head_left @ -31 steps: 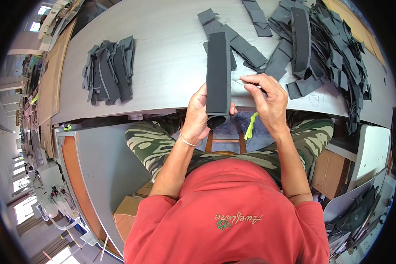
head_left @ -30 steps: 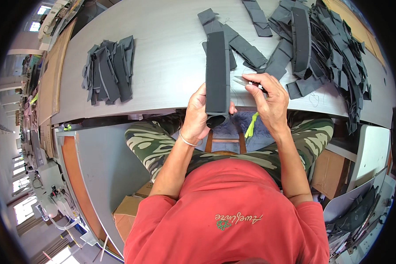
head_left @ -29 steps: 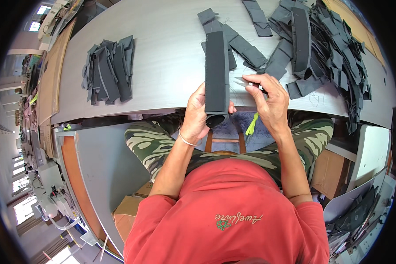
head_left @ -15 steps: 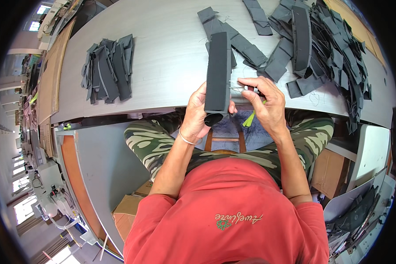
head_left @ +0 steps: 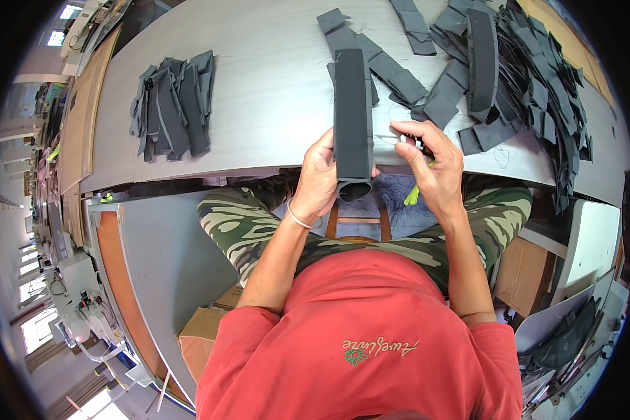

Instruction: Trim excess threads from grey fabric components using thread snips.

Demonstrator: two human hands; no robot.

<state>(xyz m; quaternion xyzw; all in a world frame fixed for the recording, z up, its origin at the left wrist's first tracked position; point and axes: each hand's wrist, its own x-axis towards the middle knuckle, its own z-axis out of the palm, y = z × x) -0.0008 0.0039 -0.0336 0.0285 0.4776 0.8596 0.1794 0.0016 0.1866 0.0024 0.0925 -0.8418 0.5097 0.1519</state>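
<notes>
My left hand (head_left: 318, 180) grips a long dark grey fabric tube (head_left: 353, 115) near its lower end, thumb on its left side and fingertips showing at its right. The tube points away from me over the table edge, and its round open end faces me. Just right of it, my right hand (head_left: 437, 168) is closed on small thread snips (head_left: 413, 143) with a dark handle and thin pale tips. The tips point left toward the tube's side; whether they touch it I cannot tell. A yellow-green ribbon (head_left: 412, 196) hangs below this hand.
On the pale table (head_left: 266, 91), a stack of grey fabric pieces (head_left: 175, 108) lies at the left. Loose grey strips (head_left: 392, 73) lie behind the tube, and a large heap of them (head_left: 539, 105) covers the right side, hanging over the front edge. Cardboard boxes (head_left: 204, 336) stand below.
The tube has shifted slightly right and tilted, so its open end shows more. My right hand has moved a little right with the snips, away from the tube's side.
</notes>
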